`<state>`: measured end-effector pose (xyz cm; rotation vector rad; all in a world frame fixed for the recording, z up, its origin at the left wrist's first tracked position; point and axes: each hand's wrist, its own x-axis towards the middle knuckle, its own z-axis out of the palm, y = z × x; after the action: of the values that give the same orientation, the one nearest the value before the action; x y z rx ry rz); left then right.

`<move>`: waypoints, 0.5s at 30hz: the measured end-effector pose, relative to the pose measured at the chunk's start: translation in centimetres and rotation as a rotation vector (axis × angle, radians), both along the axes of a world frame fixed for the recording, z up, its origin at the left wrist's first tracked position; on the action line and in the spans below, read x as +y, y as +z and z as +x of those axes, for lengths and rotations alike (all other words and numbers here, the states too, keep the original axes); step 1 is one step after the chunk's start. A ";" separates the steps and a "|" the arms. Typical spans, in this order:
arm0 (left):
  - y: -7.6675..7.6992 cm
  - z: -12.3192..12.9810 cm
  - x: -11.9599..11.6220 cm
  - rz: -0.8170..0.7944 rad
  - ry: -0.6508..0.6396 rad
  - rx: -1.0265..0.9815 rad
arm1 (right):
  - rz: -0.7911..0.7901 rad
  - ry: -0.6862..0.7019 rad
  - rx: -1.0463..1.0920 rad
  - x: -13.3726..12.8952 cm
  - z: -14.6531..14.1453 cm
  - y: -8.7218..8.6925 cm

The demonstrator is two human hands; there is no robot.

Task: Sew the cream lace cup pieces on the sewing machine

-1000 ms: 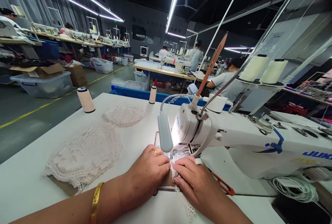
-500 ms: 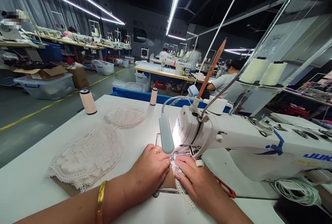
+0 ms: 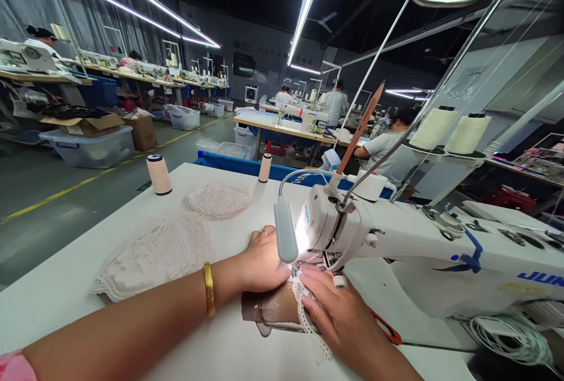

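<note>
Narrow cream openwork lace strip (image 3: 302,314) here, leading in beneath the white metal JUKI sewing machine (image 3: 409,228) — bare right hand (image 3: 332,304) pressing it, grip nearly closed; bare left hand (image 3: 264,260) alongside, hold hidden, can't tell. Probably light, soft, snag-prone — best guided by its edges.

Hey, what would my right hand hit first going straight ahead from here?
Probably the metal parts under the sewing machine head, just ahead of your right hand; your left hand lies close beyond, though depth is unclear.
</note>
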<state>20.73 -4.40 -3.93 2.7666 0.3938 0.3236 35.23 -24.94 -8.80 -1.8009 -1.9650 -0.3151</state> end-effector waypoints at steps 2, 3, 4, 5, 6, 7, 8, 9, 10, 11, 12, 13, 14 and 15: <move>0.1 -1.1 -0.3 0.098 0.012 0.029 | 0.045 0.022 -0.011 -0.1 -0.2 0.4; 0.2 -1.7 -0.5 0.155 0.008 0.030 | 0.064 0.035 -0.012 -0.1 -0.3 0.5; 0.2 -2.2 -0.8 0.205 -0.010 0.019 | 0.080 0.048 -0.008 -0.1 -0.5 0.7; 0.3 -2.6 -0.9 0.237 -0.034 -0.005 | 0.090 0.055 -0.001 -0.1 -0.7 0.9; 0.5 -2.8 -1.1 0.247 -0.056 -0.038 | 0.094 0.060 0.006 0.0 -0.9 1.0; 0.7 -2.8 -1.1 0.247 -0.064 -0.074 | 0.090 0.060 0.016 0.1 -1.1 1.2; 0.9 -2.5 -1.0 0.227 -0.056 -0.103 | 0.083 0.060 0.023 0.2 -1.3 1.3; 1.2 -2.0 -0.9 0.184 -0.044 -0.111 | 0.072 0.059 0.030 0.3 -1.4 1.3; 1.6 -1.4 -0.6 0.134 -0.036 -0.101 | 0.059 0.057 0.034 0.4 -1.4 1.4; 1.9 -0.7 -0.3 0.082 -0.045 -0.072 | 0.048 0.055 0.037 0.4 -1.4 1.3; 2.2 -0.1 0.1 0.043 -0.073 -0.041 | 0.039 0.048 0.038 0.4 -1.4 1.3; 2.4 0.5 0.4 0.023 -0.096 -0.022 | 0.032 0.038 0.038 0.3 -1.3 1.3; 2.6 1.0 0.6 0.016 -0.110 -0.018 | 0.026 0.028 0.035 0.3 -1.2 1.2; 2.7 1.2 0.7 0.021 -0.111 -0.026 | 0.019 0.019 0.033 0.2 -1.1 1.2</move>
<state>21.92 -3.67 -1.27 2.7883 0.2305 0.3380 34.14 -24.71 -7.64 -1.7636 -1.9485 -0.2946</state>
